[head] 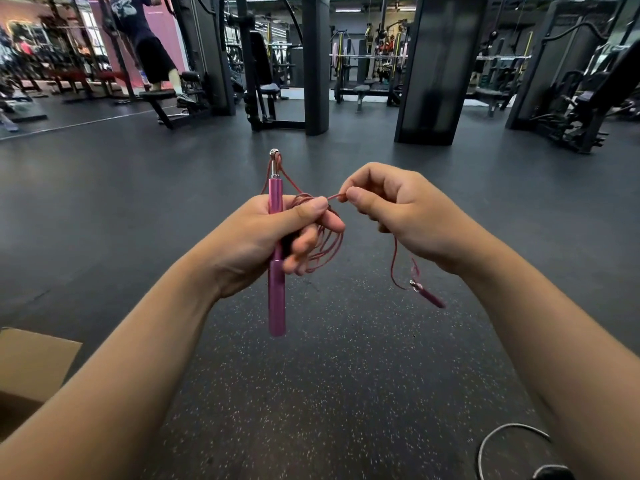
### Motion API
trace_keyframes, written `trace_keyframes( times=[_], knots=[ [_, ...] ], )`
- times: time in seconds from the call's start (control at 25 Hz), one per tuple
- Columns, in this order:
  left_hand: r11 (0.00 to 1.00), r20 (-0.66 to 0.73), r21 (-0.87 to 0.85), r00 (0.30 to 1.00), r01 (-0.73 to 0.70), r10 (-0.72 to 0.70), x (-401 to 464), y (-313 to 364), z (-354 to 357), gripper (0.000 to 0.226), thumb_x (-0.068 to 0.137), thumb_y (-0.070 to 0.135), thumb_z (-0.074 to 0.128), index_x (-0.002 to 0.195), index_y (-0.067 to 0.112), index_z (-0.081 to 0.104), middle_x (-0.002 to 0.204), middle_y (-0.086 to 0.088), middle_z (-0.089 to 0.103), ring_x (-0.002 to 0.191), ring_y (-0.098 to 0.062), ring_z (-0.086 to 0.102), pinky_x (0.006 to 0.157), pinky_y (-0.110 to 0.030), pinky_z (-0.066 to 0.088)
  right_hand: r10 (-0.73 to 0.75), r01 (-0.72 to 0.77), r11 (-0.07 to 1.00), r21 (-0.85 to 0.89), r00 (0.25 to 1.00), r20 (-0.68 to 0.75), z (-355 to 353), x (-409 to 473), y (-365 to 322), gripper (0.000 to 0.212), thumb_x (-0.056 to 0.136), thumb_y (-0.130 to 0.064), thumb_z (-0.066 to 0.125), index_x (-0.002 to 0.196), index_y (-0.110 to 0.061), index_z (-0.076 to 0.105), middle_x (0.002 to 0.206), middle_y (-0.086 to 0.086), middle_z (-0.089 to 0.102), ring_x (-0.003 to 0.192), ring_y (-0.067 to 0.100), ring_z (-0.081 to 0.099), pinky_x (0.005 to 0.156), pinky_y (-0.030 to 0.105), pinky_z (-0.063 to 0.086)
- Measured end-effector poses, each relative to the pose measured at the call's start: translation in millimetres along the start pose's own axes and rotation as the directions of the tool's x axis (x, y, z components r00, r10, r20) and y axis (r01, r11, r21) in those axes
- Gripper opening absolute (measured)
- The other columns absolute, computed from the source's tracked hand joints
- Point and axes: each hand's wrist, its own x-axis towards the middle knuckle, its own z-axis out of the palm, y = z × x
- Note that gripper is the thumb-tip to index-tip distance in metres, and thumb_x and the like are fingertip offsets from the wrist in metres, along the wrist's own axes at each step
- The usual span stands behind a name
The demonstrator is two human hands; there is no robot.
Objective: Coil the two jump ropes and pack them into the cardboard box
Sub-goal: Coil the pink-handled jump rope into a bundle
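I judge the pink rope (pixel 323 237) nearly coiled, left hand (pixel 273 233) gripping its handle and loops, right hand (pixel 391 209) pinching cord; grey rope (pixel 502 434) uncoiled, box (pixel 31 362) left of it unpacked.

Left hand (pixel 273 233) grips upright pink handle (pixel 276 289) with red cord loops (pixel 325 244) bunched against it. Right hand (pixel 391 209), just right of the handle, pinches the cord. Second pink handle (pixel 429 296) dangles below that hand. Cardboard box (pixel 33 362) lower left of the handle; grey rope (pixel 498 441) lower right.
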Motion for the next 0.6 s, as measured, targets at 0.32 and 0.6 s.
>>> trace_keyframes(
  times=[0.32,0.6],
  knots=[
    [0.978,-0.085,-0.199,0.996,-0.056,0.04,5,-8,12,0.03,0.093,0.028,0.057,0.092,0.002,0.071,0.053,0.003,0.057,0.04,-0.009,0.052,0.048,-0.023,0.05,0.049,-0.046,0.999,0.029,0.988,-0.147,6,-1,12,0.036,0.096,-0.046,0.07,0.078,-0.015,0.066,0.056,0.003,0.047,0.056,0.02,0.038,0.057,0.035,0.038],
    [0.929,-0.148,-0.365,0.989,-0.065,0.011,4,-3,17,0.031,0.1,0.028,0.052,0.081,0.008,0.066,0.045,0.009,0.047,0.033,-0.004,0.044,0.041,-0.019,0.043,0.05,-0.045,0.993,0.113,0.998,-0.037,13,1,10,0.021,0.108,-0.02,0.051,0.093,-0.021,0.066,0.074,-0.003,0.047,0.067,0.009,0.04,0.06,0.016,0.034]
  ],
)
